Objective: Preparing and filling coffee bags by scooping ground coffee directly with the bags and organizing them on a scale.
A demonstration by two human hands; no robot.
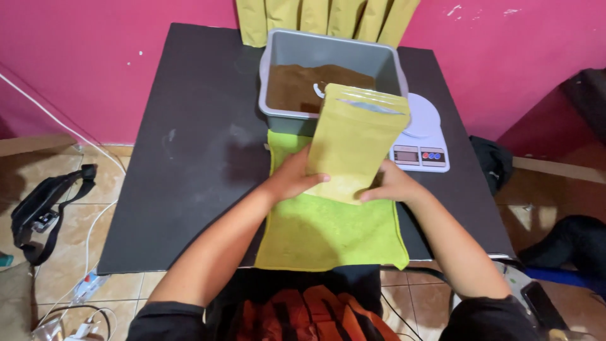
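The gray tub (pixel 332 60) has brown powder (pixel 303 85) in it. Just in front of the tub, both hands hold a yellow bag (pixel 353 142) standing up, its top open. The left hand (pixel 291 178) and right hand (pixel 390 184) grip the bag's bottom. Under the bag, in front of the tub, lies a green towel (pixel 328 230). Right of the tub sits a white scale (pixel 421 136).

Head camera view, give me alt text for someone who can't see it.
Both hands, left hand and right hand, hold a yellow pouch upright, open at the top, on a green towel on a black table. Behind it sit a grey tub of brown powder and a white scale.
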